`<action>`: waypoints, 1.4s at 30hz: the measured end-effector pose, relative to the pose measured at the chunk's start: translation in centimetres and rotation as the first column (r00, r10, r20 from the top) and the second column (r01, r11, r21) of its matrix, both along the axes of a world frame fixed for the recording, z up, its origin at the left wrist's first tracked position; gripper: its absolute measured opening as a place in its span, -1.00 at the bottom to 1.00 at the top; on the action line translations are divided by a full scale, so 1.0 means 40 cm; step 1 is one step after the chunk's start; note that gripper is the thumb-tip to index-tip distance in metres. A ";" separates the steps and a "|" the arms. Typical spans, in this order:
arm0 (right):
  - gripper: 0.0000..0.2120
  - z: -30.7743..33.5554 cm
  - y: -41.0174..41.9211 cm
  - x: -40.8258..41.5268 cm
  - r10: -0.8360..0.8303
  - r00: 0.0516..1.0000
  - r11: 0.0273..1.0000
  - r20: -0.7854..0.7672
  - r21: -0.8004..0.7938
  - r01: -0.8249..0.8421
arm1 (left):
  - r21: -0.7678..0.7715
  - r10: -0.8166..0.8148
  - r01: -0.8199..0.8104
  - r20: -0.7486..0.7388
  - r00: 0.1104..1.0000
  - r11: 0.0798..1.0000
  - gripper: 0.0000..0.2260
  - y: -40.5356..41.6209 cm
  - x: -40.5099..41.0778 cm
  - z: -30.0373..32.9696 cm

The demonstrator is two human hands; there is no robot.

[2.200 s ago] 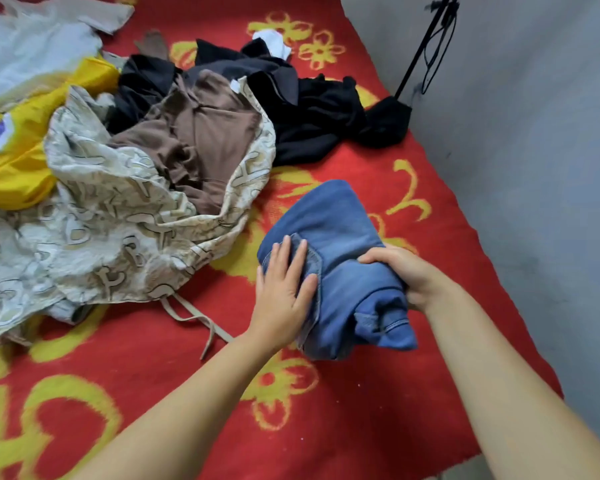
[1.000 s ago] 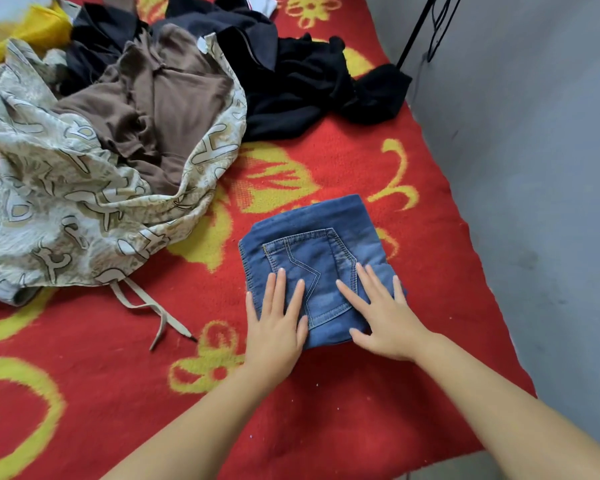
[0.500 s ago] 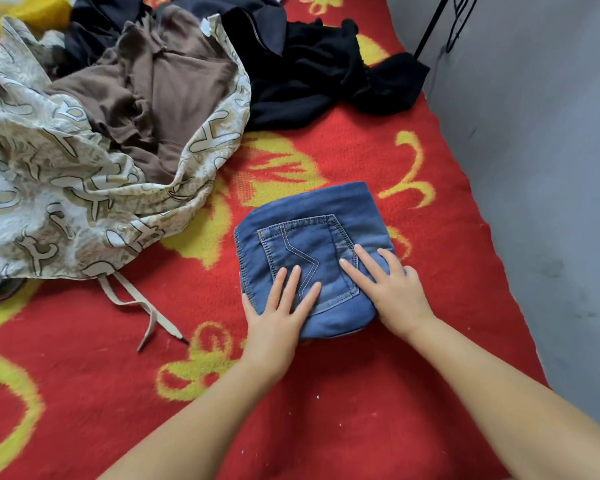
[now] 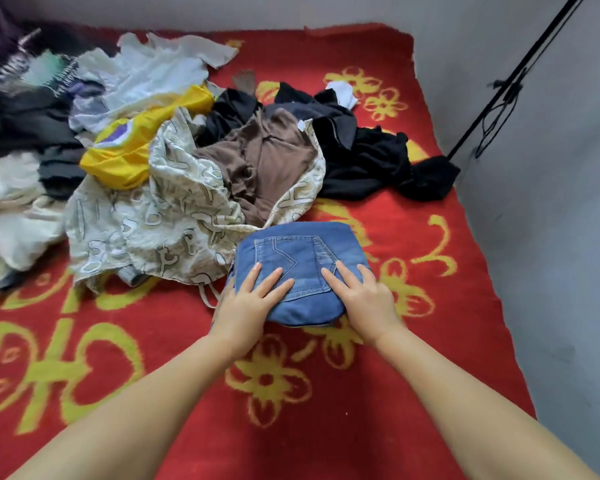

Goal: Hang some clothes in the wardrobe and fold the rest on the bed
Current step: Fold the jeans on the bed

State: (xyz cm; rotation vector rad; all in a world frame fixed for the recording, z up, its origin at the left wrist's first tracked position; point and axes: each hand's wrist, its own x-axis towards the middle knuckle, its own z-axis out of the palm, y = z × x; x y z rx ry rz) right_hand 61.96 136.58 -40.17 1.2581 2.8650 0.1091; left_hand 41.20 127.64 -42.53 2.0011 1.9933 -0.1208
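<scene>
Head view shows me both hands flat on the folded jeans [image 4: 300,261], pocket side up, on the red bed [image 4: 413,358] toward its right edge. My left hand [image 4: 245,308] lies with straight fingers on the near left part, my right hand [image 4: 366,301] likewise on the near right part; neither grips. The jeans' left edge touches a cream patterned garment [image 4: 153,223]. Beyond it a brown shirt [image 4: 267,161], yellow cloth [image 4: 132,152] and black clothes [image 4: 368,164] lie heaped.

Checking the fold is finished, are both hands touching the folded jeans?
Touching. The head view shows the left hand and right hand lying flat, fingers straight, on the folded jeans.
</scene>
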 end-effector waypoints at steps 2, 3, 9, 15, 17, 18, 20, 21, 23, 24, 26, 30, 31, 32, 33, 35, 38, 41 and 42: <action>-0.54 0.050 -0.030 -0.090 0.080 0.997 0.996 0.005 0.049 -0.081 | 0.115 0.077 -0.082 0.045 0.996 0.990 -0.32 -0.076 -0.071 0.055; -0.54 0.074 -0.050 -0.140 0.119 0.993 0.991 0.009 0.057 -0.120 | 0.188 0.109 -0.122 0.075 0.991 0.975 -0.32 -0.118 -0.108 0.086; -0.54 0.189 -0.244 -0.458 0.367 0.930 0.927 0.025 0.068 -0.368 | 0.292 0.397 -0.397 0.063 0.916 0.870 -0.25 -0.426 -0.316 0.207; -0.39 0.248 -0.546 -0.757 0.587 0.796 0.810 0.148 -0.111 -0.576 | 0.256 0.657 -0.652 0.082 0.750 0.713 -0.24 -0.841 -0.494 0.261; -0.33 0.262 -0.663 -0.842 0.640 0.759 0.769 0.122 -0.106 -0.631 | 0.230 0.708 -0.699 0.056 0.704 0.677 -0.20 -0.979 -0.543 0.273; -0.30 0.271 -0.741 -0.890 0.680 0.725 0.733 0.106 -0.109 -0.672 | 0.225 0.744 -0.732 0.041 0.667 0.643 -0.18 -1.068 -0.566 0.277; -0.31 0.286 -0.895 -0.977 0.749 0.654 0.662 0.106 -0.119 -0.740 | 0.226 0.804 -0.785 0.014 0.594 0.576 -0.16 -1.240 -0.604 0.292; -0.32 0.291 -0.954 -1.009 0.774 0.625 0.634 0.105 -0.117 -0.765 | 0.219 0.822 -0.804 0.011 0.569 0.553 -0.16 -1.305 -0.614 0.297; -0.33 0.301 -1.093 -1.075 0.833 0.543 0.553 0.108 -0.108 -0.826 | 0.216 0.875 -0.857 0.027 0.484 0.468 -0.19 -1.455 -0.628 0.307; -0.33 0.303 -1.161 -1.103 0.858 0.502 0.513 0.109 -0.116 -0.851 | 0.222 0.898 -0.878 0.030 0.440 0.423 -0.20 -1.525 -0.630 0.311; -0.32 0.305 -1.298 -1.157 0.905 0.409 0.422 0.119 -0.129 -0.897 | 0.224 0.932 -0.911 0.023 0.361 0.348 -0.21 -1.666 -0.626 0.319; -0.30 0.303 -1.562 -1.238 0.973 0.172 0.195 0.155 -0.149 -0.969 | 0.206 0.989 -0.967 0.002 0.151 0.147 -0.22 -1.912 -0.566 0.324; -0.30 0.302 -1.611 -1.251 0.980 0.121 0.146 0.160 -0.158 -0.976 | 0.220 0.995 -0.970 -0.004 0.102 0.101 -0.21 -1.950 -0.547 0.327; -0.29 0.303 -1.670 -1.267 0.984 0.058 0.086 0.167 -0.166 -0.982 | 0.262 0.999 -0.964 -0.010 0.053 0.054 -0.20 -1.993 -0.527 0.333; -0.27 0.300 -1.726 -1.280 0.986 -0.002 0.028 0.168 -0.176 -0.984 | 0.294 1.000 -0.956 -0.004 0.007 0.008 -0.20 -2.032 -0.508 0.341; -0.20 0.296 -1.831 -1.302 0.977 -0.107 -0.074 0.183 -0.176 -0.982 | 0.305 0.996 -0.950 -0.041 -0.085 -0.068 -0.19 -2.100 -0.469 0.361; -0.20 0.292 -1.970 -1.322 0.953 -0.247 -0.217 0.176 -0.171 -0.961 | 0.276 0.964 -0.942 -0.132 -0.232 -0.189 -0.17 -2.190 -0.420 0.376; -0.21 0.293 -2.091 -1.335 0.916 -0.361 -0.330 0.176 -0.184 -0.926 | 0.294 0.935 -0.901 -0.062 -0.350 -0.318 -0.19 -2.262 -0.379 0.365; -0.21 0.294 -2.126 -1.332 0.902 -0.390 -0.353 0.186 -0.202 -0.914 | 0.285 0.921 -0.884 -0.014 -0.390 -0.370 -0.22 -2.283 -0.365 0.348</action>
